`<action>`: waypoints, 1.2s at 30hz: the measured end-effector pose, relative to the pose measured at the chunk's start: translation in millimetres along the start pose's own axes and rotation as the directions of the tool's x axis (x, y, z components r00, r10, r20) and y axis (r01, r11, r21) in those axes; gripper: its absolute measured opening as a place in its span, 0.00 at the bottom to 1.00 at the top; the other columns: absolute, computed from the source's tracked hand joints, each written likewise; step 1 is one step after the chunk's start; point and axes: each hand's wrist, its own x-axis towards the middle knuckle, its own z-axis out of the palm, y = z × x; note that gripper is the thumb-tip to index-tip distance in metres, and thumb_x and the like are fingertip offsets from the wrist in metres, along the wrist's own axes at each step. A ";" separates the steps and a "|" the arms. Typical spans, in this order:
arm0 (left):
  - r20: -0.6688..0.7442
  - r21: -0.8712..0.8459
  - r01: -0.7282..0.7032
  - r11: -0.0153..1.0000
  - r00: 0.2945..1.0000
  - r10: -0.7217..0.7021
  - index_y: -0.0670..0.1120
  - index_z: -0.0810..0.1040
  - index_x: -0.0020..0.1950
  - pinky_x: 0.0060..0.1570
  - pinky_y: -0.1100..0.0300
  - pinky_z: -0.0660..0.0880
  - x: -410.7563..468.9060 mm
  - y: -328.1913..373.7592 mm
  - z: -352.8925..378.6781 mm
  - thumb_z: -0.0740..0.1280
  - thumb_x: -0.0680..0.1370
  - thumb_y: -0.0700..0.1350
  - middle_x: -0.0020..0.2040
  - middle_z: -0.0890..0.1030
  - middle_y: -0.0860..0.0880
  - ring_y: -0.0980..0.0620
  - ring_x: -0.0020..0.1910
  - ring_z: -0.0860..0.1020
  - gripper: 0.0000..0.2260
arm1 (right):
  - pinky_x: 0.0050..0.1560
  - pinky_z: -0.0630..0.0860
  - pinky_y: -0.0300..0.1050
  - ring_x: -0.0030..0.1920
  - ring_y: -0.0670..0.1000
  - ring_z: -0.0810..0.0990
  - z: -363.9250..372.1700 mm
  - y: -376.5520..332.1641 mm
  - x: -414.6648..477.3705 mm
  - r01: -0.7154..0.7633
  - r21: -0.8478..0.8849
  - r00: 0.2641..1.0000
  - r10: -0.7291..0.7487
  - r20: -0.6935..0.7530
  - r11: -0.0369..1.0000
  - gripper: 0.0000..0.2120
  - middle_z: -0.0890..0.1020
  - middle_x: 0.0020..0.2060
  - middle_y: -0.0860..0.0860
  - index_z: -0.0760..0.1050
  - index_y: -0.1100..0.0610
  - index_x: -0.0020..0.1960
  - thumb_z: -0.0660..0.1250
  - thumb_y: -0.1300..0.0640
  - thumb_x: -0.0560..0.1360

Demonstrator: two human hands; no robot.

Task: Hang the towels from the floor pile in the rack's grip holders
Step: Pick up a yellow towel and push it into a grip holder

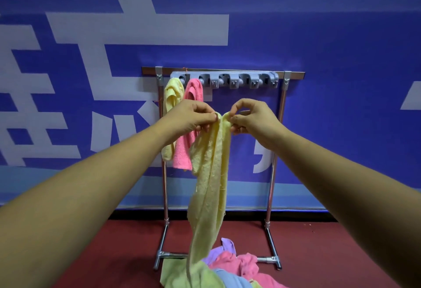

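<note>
Blue wall [341,37] behind, metal rack [296,74] standing on the red floor [319,253]. Towel pile [239,267] sits at the rack's feet. Long yellow towel [209,174] dangles in front of the rack, left hand [189,117] and right hand [252,119] both pinching its top edge. A pale yellow towel [172,96] and a pink towel [185,151] hang from the leftmost grip holders [227,80].

The only writing is on the deep blue painted wall [330,26]: huge pale lavender-white characters [136,28] in a Chinese-type script. The left character [20,78] is cropped by the view. The middle one is partly hidden behind the silver metal-tube rack [282,105], inside whose frame a lone curved stroke [262,162] shows. Only a corner of another character [412,98] appears at right. None can be read with certainty.
</note>
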 end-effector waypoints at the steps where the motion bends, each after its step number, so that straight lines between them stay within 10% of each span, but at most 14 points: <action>1: -0.003 0.002 0.007 1.000 1.000 -0.007 0.42 0.83 0.43 0.34 0.65 0.70 -0.3 0.8 0.2 0.70 0.78 0.40 0.32 0.78 0.51 0.58 0.31 0.74 0.05 | 0.43 0.83 0.50 0.34 0.54 0.79 1.8 -1.2 -0.5 0.000 0.030 1.000 -0.001 0.027 1.000 0.04 0.81 0.37 0.60 0.77 0.65 0.46 0.66 0.71 0.77; 8: -0.015 -0.090 0.056 0.994 0.998 -0.058 0.43 0.81 0.41 0.40 0.60 0.71 0.2 2.2 -3.1 0.71 0.77 0.41 0.34 0.77 0.49 0.55 0.35 0.74 0.05 | 0.56 0.80 0.53 0.44 0.56 0.81 9.5 -6.2 -5.2 -0.026 0.055 0.972 0.012 0.235 0.998 0.16 0.83 0.42 0.61 0.83 0.65 0.52 0.75 0.53 0.73; 16: 0.224 0.126 0.127 0.984 0.962 -0.153 0.52 0.83 0.33 0.41 0.63 0.68 -9.2 -3.0 -18.1 0.71 0.77 0.46 0.32 0.77 0.57 0.60 0.34 0.72 0.12 | 0.42 0.78 0.48 0.35 0.54 0.76 13.9 -5.9 -6.4 0.021 0.025 0.998 -0.023 0.055 0.999 0.06 0.77 0.34 0.61 0.77 0.65 0.42 0.64 0.68 0.78; 21: 0.409 0.225 0.278 0.934 0.843 -0.349 0.49 0.87 0.44 0.65 0.53 0.72 -16.8 -27.0 -34.9 0.71 0.77 0.49 0.48 0.85 0.55 0.58 0.53 0.79 0.07 | 0.37 0.76 0.43 0.32 0.50 0.74 -4.6 -0.2 -2.8 -0.051 0.093 0.993 0.061 -0.105 0.994 0.09 0.74 0.30 0.53 0.73 0.61 0.38 0.62 0.67 0.76; 24: 0.308 0.208 0.254 0.945 0.899 -0.310 0.50 0.83 0.32 0.42 0.66 0.76 -20.1 -31.0 -35.7 0.71 0.78 0.48 0.33 0.80 0.56 0.61 0.35 0.77 0.14 | 0.41 0.76 0.45 0.35 0.51 0.74 -16.5 7.9 -2.3 -0.092 0.014 0.974 0.092 -0.207 0.996 0.05 0.74 0.32 0.54 0.74 0.62 0.40 0.64 0.64 0.75; 28: 0.043 0.204 0.105 0.973 0.992 -0.116 0.45 0.84 0.39 0.45 0.61 0.80 -14.2 -32.3 -35.3 0.74 0.74 0.48 0.36 0.83 0.50 0.54 0.38 0.80 0.08 | 0.42 0.73 0.44 0.34 0.49 0.74 -20.4 11.6 -3.2 -0.150 0.133 0.944 0.182 -0.275 0.980 0.10 0.74 0.31 0.51 0.73 0.58 0.35 0.65 0.64 0.75; 32: 0.036 -0.607 0.086 0.790 0.996 -0.081 0.41 0.80 0.47 0.39 0.64 0.79 -8.6 -17.7 -36.8 0.70 0.73 0.45 0.39 0.83 0.48 0.55 0.37 0.81 0.08 | 0.40 0.69 0.41 0.29 0.48 0.69 -25.1 -2.9 -10.4 -0.187 0.600 0.972 0.236 -0.002 0.778 0.11 0.71 0.26 0.49 0.74 0.57 0.38 0.59 0.62 0.78; 36: 0.002 -0.140 0.111 0.984 0.994 -0.112 0.44 0.82 0.43 0.44 0.64 0.78 -4.7 -19.6 -39.4 0.74 0.73 0.42 0.38 0.83 0.52 0.55 0.43 0.81 0.03 | 0.40 0.74 0.44 0.32 0.49 0.69 -29.0 3.2 -0.9 -0.101 0.245 0.945 0.169 -0.279 0.964 0.10 0.70 0.30 0.53 0.71 0.60 0.37 0.64 0.64 0.77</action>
